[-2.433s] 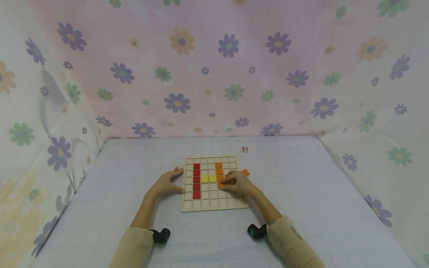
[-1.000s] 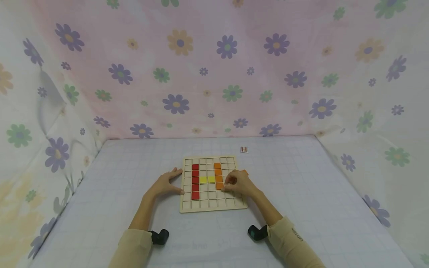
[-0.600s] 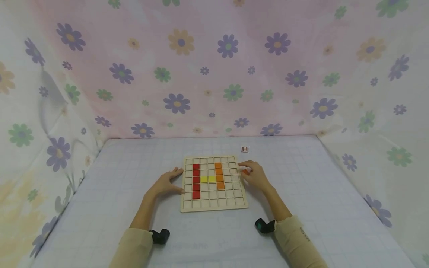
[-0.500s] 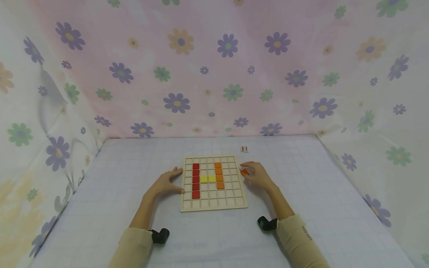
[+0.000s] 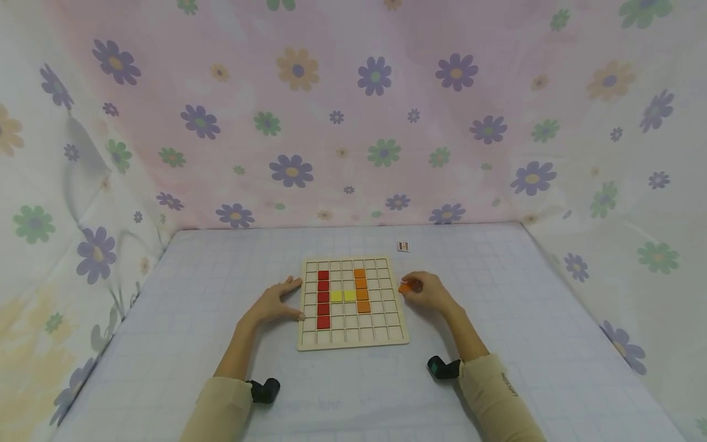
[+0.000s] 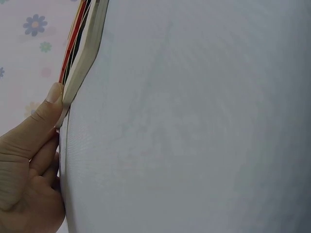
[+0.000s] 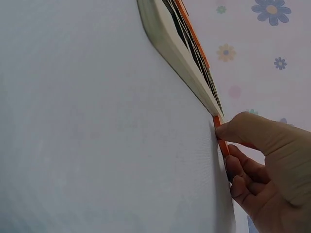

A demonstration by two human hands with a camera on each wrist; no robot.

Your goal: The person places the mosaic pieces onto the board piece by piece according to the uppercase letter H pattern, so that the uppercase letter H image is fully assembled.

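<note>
On the table a square wooden grid board (image 5: 381, 334) holds a column of red tiles (image 5: 323, 297), two yellow tiles (image 5: 343, 296) and a column of orange tiles (image 5: 361, 291). My left hand (image 5: 270, 302) rests at the board's left edge, thumb and fingers spread apart. The left wrist view shows that thumb (image 6: 41, 119) against the board's side. Just off the right edge, my right hand (image 5: 428, 291) pinches a loose orange tile (image 5: 405, 287) between thumb and fingers. Seen from the right wrist, this tile (image 7: 221, 141) stands close to the board's corner, low over the table.
A small printed card (image 5: 404, 246) lies behind the board, toward the right. The pale tablecloth (image 5: 221, 258) runs back to a flowered cloth wall (image 5: 342, 141). Black wrist devices (image 5: 444, 368) sit by the sleeve cuffs.
My right hand has left the orange column on the board, moved right to the loose orange tile and taken it between its fingers. The left hand has stayed in place.
</note>
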